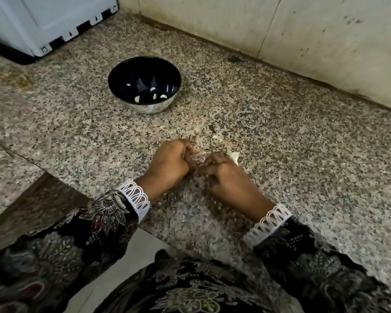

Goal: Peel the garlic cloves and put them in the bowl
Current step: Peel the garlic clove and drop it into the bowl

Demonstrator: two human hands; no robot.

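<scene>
A steel bowl (157, 107) with a dark inside stands on the speckled granite counter (303, 154), and several peeled white garlic cloves (137, 99) lie at its bottom. Nearer to me, my left hand (171, 164) and my right hand (229, 180) rest on the counter with curled fingers that meet between them. Whatever those fingertips pinch is hidden. A pale piece of garlic (234, 155) pokes out just beyond my right hand's fingers.
A white appliance (43, 21) stands at the back left. A tiled wall (303, 37) runs along the back right. Scraps of garlic skin (216, 137) lie beyond my hands. The counter's front edge (158, 238) runs under my forearms, with pale floor below.
</scene>
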